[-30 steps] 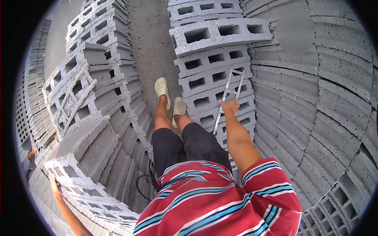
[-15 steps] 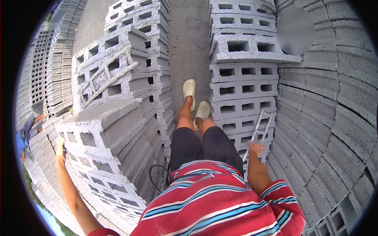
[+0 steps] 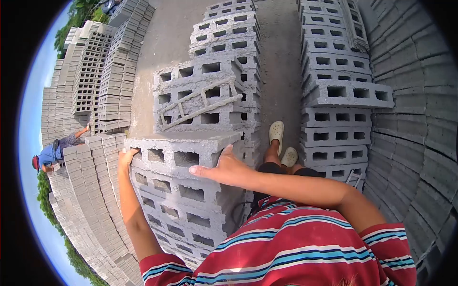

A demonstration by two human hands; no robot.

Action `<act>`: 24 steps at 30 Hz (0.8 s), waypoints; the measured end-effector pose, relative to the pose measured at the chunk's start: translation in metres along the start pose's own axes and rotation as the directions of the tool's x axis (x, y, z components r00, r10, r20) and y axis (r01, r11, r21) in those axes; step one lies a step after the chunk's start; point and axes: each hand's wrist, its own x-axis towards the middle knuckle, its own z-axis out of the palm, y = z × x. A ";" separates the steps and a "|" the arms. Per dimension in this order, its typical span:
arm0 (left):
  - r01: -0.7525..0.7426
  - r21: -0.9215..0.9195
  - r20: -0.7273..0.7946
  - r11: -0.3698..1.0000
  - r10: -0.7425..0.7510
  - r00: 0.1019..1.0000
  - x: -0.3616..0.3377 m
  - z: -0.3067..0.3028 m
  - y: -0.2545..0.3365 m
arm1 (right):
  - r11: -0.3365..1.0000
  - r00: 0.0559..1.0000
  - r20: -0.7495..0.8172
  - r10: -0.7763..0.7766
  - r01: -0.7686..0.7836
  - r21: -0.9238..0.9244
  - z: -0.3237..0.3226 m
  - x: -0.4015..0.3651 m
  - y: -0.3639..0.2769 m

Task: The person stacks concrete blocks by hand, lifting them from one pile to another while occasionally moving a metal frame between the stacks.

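Both my hands are at the top concrete block (image 3: 171, 143) of the near stack, which lies with its hollows facing me. My left hand (image 3: 127, 157) grips the block's left end, fingertips at its outer hollow. At the other end, my right hand (image 3: 224, 167) has its fingers over the right edge and its thumb stretched across the front face; some fingers are hidden. More hollow blocks (image 3: 191, 193) lie under this one. A ladder-shaped frame (image 3: 355, 177) rests on the right-hand stack, partly out of sight.
Another ladder-shaped frame (image 3: 205, 101) leans on blocks beyond my stack. A dirt aisle (image 3: 281, 71) runs between it and the right-hand row of blocks (image 3: 336, 117), where one block (image 3: 350, 93) juts out. Far left, a person in blue (image 3: 61, 150) bends among stacks.
My right hand has let go of the ladder-shaped frame by the right-hand stack and come across to the top block's right end. My left hand stays at its left end. The view has swung left.
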 end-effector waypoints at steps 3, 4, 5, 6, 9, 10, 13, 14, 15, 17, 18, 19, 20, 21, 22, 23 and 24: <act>0.104 0.044 -0.038 0.994 -0.102 0.994 -0.010 0.002 0.014 | 0.992 0.992 -0.082 0.099 -0.104 -0.065 0.017 -0.002 -0.012; 0.081 0.061 -0.048 0.995 -0.078 0.996 -0.011 0.002 0.014 | 0.994 0.989 -0.128 0.073 -0.083 -0.071 0.024 -0.001 -0.008; 0.057 0.074 -0.063 0.996 -0.052 0.997 -0.009 0.001 0.013 | 0.995 0.984 -0.175 0.043 -0.058 -0.080 0.033 0.004 0.000; 0.034 0.091 -0.075 0.995 -0.028 0.997 -0.010 0.003 0.023 | 0.996 0.974 -0.224 0.009 -0.030 -0.090 0.029 0.005 -0.001; 0.009 0.187 -0.097 0.982 0.010 0.995 -0.022 -0.005 0.042 | 1.000 0.968 -0.251 -0.012 0.008 -0.017 0.028 0.004 0.014; 0.001 0.222 -0.101 0.975 0.022 0.995 -0.023 -0.010 0.049 | 0.999 0.965 -0.261 -0.021 0.026 0.019 0.028 0.003 0.018; -0.036 0.356 -0.180 0.934 0.106 0.978 -0.051 -0.005 0.099 | 0.966 0.906 -0.423 -0.030 0.135 0.222 0.017 -0.002 0.031; -0.045 0.403 -0.213 0.914 0.141 0.967 -0.064 -0.003 0.121 | 0.964 0.925 -0.379 0.009 0.092 0.250 0.003 -0.009 0.034; -0.034 0.482 -0.234 0.876 0.166 0.958 -0.069 -0.005 0.136 | 0.960 0.941 -0.336 0.048 0.050 0.276 -0.016 -0.018 0.033; -0.003 0.636 -0.275 0.772 0.230 0.933 -0.092 -0.005 0.178 | 0.938 0.909 -0.410 0.079 0.072 0.339 -0.029 -0.026 0.043; 0.020 0.706 -0.297 0.708 0.270 0.916 -0.115 0.003 0.209 | 0.932 0.905 -0.412 0.107 0.053 0.360 -0.036 -0.032 0.047; 0.007 0.762 -0.307 0.647 0.352 0.884 -0.137 0.012 0.231 | 0.922 0.902 -0.408 0.139 0.033 0.385 -0.045 -0.044 0.051; 0.000 0.811 -0.309 0.585 0.429 0.849 -0.153 0.019 0.248 | 0.913 0.899 -0.404 0.172 0.008 0.407 -0.052 -0.056 0.056; -0.073 0.798 -0.261 0.599 0.452 0.853 -0.163 0.023 0.260 | 0.912 0.874 -0.455 0.172 0.033 0.408 -0.058 -0.069 0.064; -0.141 0.779 -0.214 0.611 0.470 0.856 -0.170 0.027 0.265 | 0.906 0.860 -0.477 0.183 0.041 0.421 -0.062 -0.080 0.075; -0.191 0.784 -0.207 0.590 0.539 0.817 -0.171 0.033 0.265 | 0.899 0.845 -0.498 0.194 0.051 0.435 -0.068 -0.091 0.086; -0.267 0.714 -0.125 0.648 0.492 0.861 -0.187 0.048 0.280 | 0.891 0.828 -0.522 0.205 0.062 0.449 -0.073 -0.103 0.098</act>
